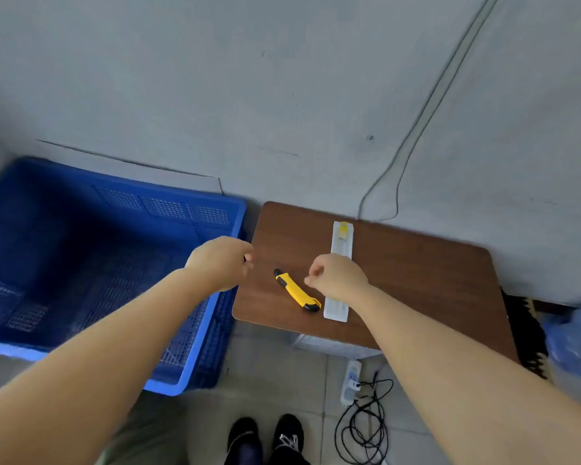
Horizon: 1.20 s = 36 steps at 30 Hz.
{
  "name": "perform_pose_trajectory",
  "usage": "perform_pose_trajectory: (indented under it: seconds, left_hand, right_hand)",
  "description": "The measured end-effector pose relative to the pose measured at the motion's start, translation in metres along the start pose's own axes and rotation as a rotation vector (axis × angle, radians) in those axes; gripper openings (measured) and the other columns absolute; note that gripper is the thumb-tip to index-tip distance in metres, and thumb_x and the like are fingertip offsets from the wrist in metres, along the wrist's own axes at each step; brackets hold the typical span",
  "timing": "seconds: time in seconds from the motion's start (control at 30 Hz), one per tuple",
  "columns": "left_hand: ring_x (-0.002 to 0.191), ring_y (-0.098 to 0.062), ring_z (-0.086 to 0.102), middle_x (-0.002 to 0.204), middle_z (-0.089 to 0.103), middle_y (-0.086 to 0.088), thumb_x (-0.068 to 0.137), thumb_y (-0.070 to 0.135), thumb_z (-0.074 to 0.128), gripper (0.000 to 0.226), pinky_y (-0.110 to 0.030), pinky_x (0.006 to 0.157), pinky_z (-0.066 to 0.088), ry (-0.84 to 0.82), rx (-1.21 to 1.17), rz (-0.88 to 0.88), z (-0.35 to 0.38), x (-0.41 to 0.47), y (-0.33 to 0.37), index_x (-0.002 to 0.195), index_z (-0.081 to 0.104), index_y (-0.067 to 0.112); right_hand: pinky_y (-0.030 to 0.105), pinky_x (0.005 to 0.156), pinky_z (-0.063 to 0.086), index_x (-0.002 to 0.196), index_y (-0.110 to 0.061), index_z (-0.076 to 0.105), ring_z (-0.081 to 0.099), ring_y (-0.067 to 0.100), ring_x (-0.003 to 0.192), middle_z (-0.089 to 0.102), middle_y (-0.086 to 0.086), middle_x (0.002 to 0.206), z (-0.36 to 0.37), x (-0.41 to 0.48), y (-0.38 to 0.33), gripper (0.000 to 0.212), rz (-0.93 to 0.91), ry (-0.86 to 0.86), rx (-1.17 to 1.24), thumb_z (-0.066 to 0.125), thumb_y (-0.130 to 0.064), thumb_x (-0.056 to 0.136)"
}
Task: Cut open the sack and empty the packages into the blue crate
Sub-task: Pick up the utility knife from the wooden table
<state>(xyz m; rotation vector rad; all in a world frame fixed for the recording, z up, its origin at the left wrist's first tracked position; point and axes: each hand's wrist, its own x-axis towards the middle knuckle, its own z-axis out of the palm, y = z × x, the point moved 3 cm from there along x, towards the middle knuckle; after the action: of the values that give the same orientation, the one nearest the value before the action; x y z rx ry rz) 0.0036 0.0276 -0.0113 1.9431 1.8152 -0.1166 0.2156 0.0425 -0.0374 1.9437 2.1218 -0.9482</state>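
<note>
A yellow and black utility knife (297, 290) lies on a small brown wooden table (416, 280). To its left stands a large blue crate (195, 330) with perforated walls, nothing showing inside. My left hand (220, 261) hovers over the crate's right rim with its fingers curled and holding nothing. My right hand (337, 276) is above the table just right of the knife, loosely closed, also with nothing in it. No sack shows clearly; a blurred bluish shape (574, 347) sits at the right edge.
A long white packet with a yellow end (340, 250) lies on the table beside the knife. A power strip (350, 380) and coiled black cable (363, 434) lie on the tiled floor below. My black shoes (265, 437) are at the bottom. A grey wall rises behind.
</note>
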Motion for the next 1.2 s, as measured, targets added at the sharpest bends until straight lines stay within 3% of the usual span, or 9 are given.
perform_pose_trajectory:
  seconds: [0.17,0.27,0.37,0.57,0.73,0.87,1.07,1.13,1.2]
  left_hand:
    - [0.096,-0.021,0.062,0.109,0.066,0.005,0.093,0.023,0.045,0.026,-0.040,0.079,0.054,-0.098,-0.002,-0.049,0.054,0.044,-0.020,0.110,0.064,0.025]
    - [0.100,-0.022,0.062,0.111,0.066,0.004,0.093,0.022,0.044,0.026,-0.042,0.083,0.054,-0.123,-0.020,-0.042,0.089,0.067,-0.032,0.111,0.064,0.024]
    - [0.099,-0.024,0.062,0.111,0.066,0.002,0.093,0.023,0.045,0.025,-0.044,0.083,0.055,-0.140,-0.039,-0.048,0.119,0.088,-0.044,0.110,0.064,0.024]
    - [0.099,-0.023,0.060,0.111,0.065,0.002,0.093,0.018,0.041,0.027,-0.035,0.072,0.050,-0.166,-0.020,-0.028,0.166,0.120,-0.057,0.108,0.063,0.022]
    - [0.100,-0.023,0.060,0.111,0.065,0.003,0.093,0.017,0.040,0.029,-0.039,0.077,0.053,-0.184,-0.043,-0.035,0.183,0.135,-0.065,0.110,0.063,0.024]
    - [0.101,-0.023,0.060,0.111,0.065,0.003,0.094,0.019,0.041,0.027,-0.038,0.077,0.053,-0.187,-0.056,-0.036,0.178,0.137,-0.065,0.108,0.064,0.023]
    - [0.095,-0.023,0.062,0.106,0.066,0.004,0.092,0.022,0.042,0.026,-0.042,0.078,0.055,-0.164,-0.079,-0.055,0.136,0.128,-0.058,0.102,0.065,0.024]
    - [0.094,-0.023,0.062,0.105,0.067,0.005,0.091,0.022,0.041,0.025,-0.043,0.078,0.055,-0.146,-0.095,-0.050,0.117,0.122,-0.054,0.098,0.065,0.024]
    - [0.096,-0.023,0.062,0.106,0.067,0.006,0.091,0.020,0.040,0.024,-0.043,0.079,0.055,-0.137,-0.101,-0.051,0.098,0.113,-0.051,0.094,0.064,0.025]
  right_hand:
    - [0.034,0.079,0.052,0.110,-0.023,0.065,0.061,0.021,0.097,0.066,-0.001,0.108,0.057,0.051,0.022,0.025,0.060,-0.064,-0.033,0.061,-0.036,0.088]
    - [0.032,0.074,0.045,0.115,-0.022,0.062,0.058,0.025,0.102,0.063,0.002,0.111,0.093,0.079,0.036,0.032,0.081,-0.052,-0.045,0.064,-0.038,0.087]
    - [0.035,0.079,0.044,0.122,-0.021,0.059,0.055,0.027,0.106,0.060,0.005,0.114,0.124,0.105,0.044,0.040,0.102,-0.030,-0.068,0.065,-0.039,0.087]
    - [0.039,0.084,0.044,0.117,-0.019,0.054,0.054,0.028,0.106,0.059,0.006,0.113,0.170,0.146,0.059,0.047,0.148,0.034,-0.124,0.069,-0.047,0.082]
    - [0.038,0.081,0.045,0.114,-0.019,0.055,0.056,0.027,0.103,0.060,0.004,0.110,0.184,0.163,0.066,0.051,0.184,0.101,-0.091,0.078,-0.042,0.074]
    - [0.039,0.077,0.052,0.110,-0.019,0.060,0.060,0.026,0.093,0.062,0.003,0.105,0.177,0.168,0.066,0.035,0.220,0.032,0.078,0.072,-0.030,0.079]
    - [0.033,0.066,0.043,0.091,-0.006,0.065,0.061,0.026,0.074,0.060,0.003,0.075,0.141,0.148,0.037,0.018,0.318,-0.056,0.692,0.057,-0.020,0.082]
    - [0.033,0.066,0.043,0.083,-0.009,0.060,0.062,0.024,0.074,0.056,0.004,0.075,0.122,0.140,0.022,0.014,0.358,-0.072,0.805,0.049,-0.018,0.086]
    - [0.034,0.067,0.046,0.092,-0.010,0.060,0.061,0.024,0.073,0.057,0.007,0.082,0.102,0.131,0.008,0.018,0.403,-0.094,0.894,0.043,-0.017,0.089]
